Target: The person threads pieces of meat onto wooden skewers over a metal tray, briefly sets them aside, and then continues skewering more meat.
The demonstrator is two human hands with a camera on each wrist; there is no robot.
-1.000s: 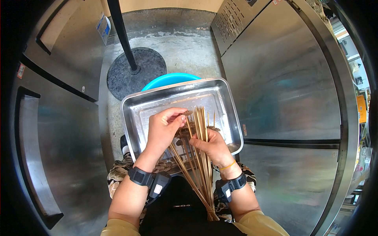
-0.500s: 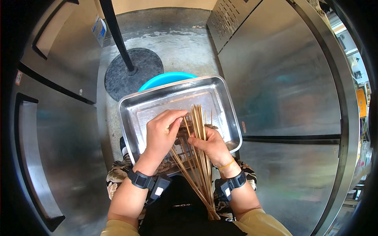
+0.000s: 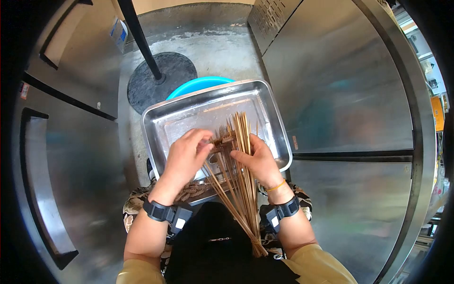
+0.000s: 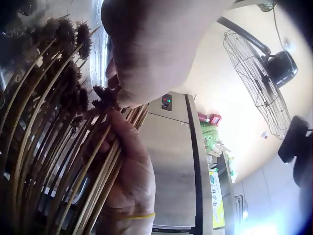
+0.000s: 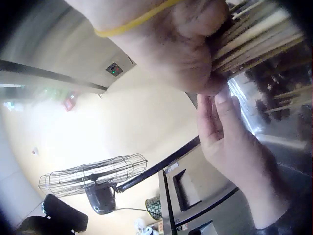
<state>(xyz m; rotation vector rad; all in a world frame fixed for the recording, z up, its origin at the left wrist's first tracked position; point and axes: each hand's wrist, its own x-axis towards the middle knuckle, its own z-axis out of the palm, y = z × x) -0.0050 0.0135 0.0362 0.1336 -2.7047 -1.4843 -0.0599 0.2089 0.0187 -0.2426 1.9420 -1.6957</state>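
A thick bundle of thin wooden skewers [image 3: 245, 184] fans out above the person's lap, held by the right hand [image 3: 259, 163] with its thumb across the sticks. Beside it on the left, the left hand [image 3: 187, 154] has thumb and forefinger bent close to dark, rough-textured pieces on skewers [image 3: 225, 140]. In the left wrist view a small dark piece [image 4: 105, 99] lies at the left hand's [image 4: 156, 49] fingertips, over the right hand's thumb. More dark pieces [image 3: 191, 190] lie at the near edge of the metal tray [image 3: 163, 113].
Behind the tray shows a blue basin [image 3: 201, 84], and beyond it a round black stand base [image 3: 163, 78] with a pole. Steel cabinets [image 3: 340, 94] line the right side, others [image 3: 90, 165] the left. A wall fan [image 4: 259, 78] appears in the left wrist view.
The left hand has drawn a little left and down, away from the bundle, its fingertips farther apart. The right hand keeps its hold, and the tray sits slightly higher in the head view.
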